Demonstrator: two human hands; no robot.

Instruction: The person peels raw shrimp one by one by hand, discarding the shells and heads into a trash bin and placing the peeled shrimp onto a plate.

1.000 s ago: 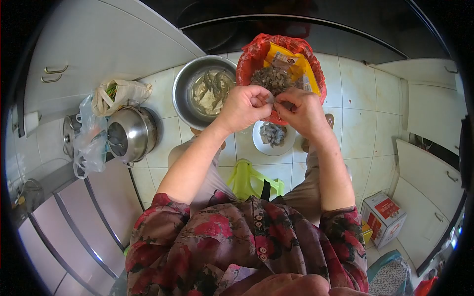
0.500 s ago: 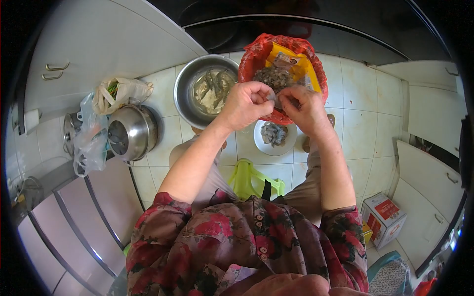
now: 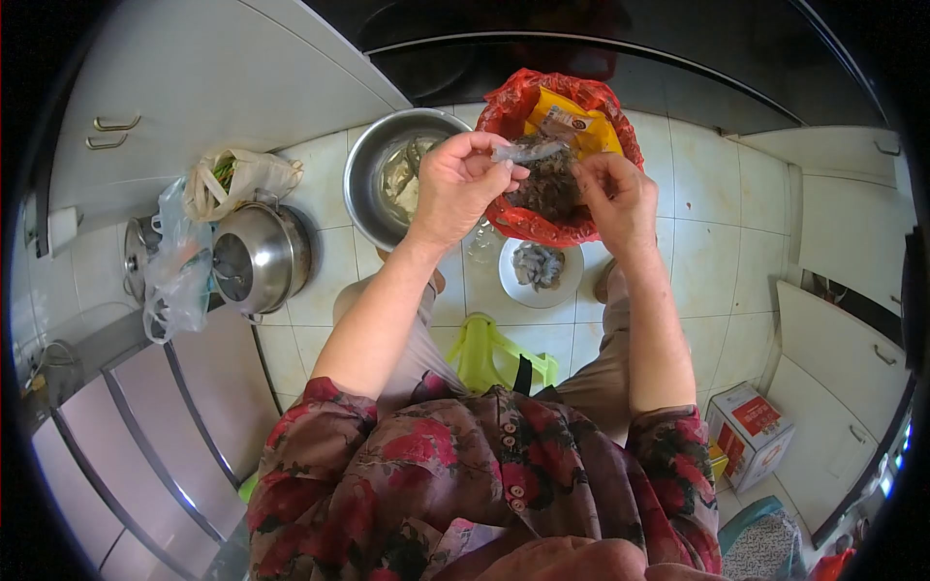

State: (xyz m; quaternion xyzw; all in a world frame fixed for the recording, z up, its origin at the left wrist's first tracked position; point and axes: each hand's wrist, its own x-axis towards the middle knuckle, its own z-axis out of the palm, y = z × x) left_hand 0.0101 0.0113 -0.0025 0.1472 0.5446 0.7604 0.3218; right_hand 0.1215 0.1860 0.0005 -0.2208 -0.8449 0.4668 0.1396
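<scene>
My left hand [image 3: 457,186] pinches a grey, translucent shrimp [image 3: 529,152] between thumb and fingers, over a bin lined with a red plastic bag [image 3: 504,108]. To the right of the shrimp, my right hand [image 3: 618,198] has its thumb and fingers pressed together; what is between them, if anything, is hidden. Below the hands, a heap of shrimp shells [image 3: 548,190] lies in the bin beside a yellow packet [image 3: 593,124]. A white plate [image 3: 570,287] on the floor carries several peeled shrimp [image 3: 538,263]. At the left, a metal basin [image 3: 360,198] holds water and whole shrimp, partly behind my left hand.
A lime-green plastic stool [image 3: 475,353] stands between the legs. To the left are a steel pot [image 3: 260,254], a clear plastic bag [image 3: 176,276] and a cloth-like bag with greens [image 3: 247,179]. A cardboard box [image 3: 751,431] sits at the right by the white cabinets [image 3: 833,213].
The hands have drawn apart: my left hand has moved left and up with the shrimp, now stretched out to view, and my right hand has shifted slightly right.
</scene>
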